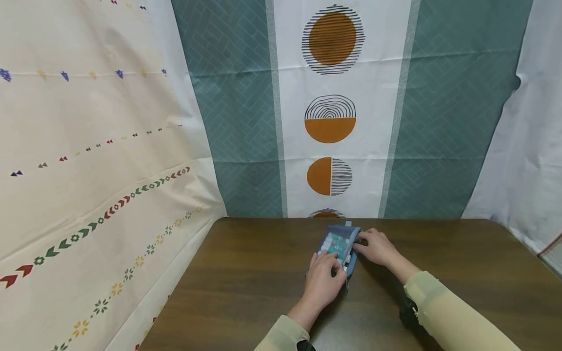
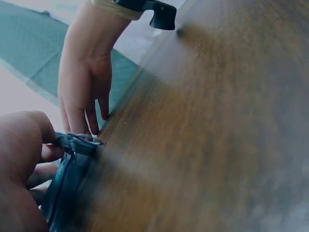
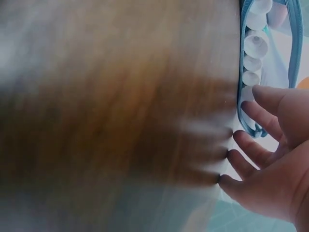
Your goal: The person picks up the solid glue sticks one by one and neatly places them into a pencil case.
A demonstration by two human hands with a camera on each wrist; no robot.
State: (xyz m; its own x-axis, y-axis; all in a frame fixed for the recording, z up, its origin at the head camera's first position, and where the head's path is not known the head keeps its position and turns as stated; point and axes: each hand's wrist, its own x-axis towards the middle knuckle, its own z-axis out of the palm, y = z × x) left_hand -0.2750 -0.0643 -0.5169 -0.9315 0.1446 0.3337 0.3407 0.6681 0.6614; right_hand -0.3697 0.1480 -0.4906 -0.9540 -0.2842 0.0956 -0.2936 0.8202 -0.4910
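Note:
A blue zippered pouch (image 1: 341,235) lies on the table with its long side gaping open. Its upper face shows white and teal patches. Thumb and fingers of my left hand (image 1: 322,280) pinch the near part of the pouch's upper edge. At the far end of the opening is my right hand (image 1: 376,247). In the right wrist view, its thumb and index finger close around a white round end at the mouth, while the other fingers touch the tabletop. Several white round-ended markers (image 3: 256,44) lie in a row inside the pouch.
The brown wooden table (image 1: 237,287) ends just beyond the pouch. Behind it hangs a green and white cloth (image 1: 237,122) with orange circles, and a cream patterned cloth (image 1: 110,234) hangs at the left. Dark wrist mounts (image 1: 409,312) sit under the sleeves.

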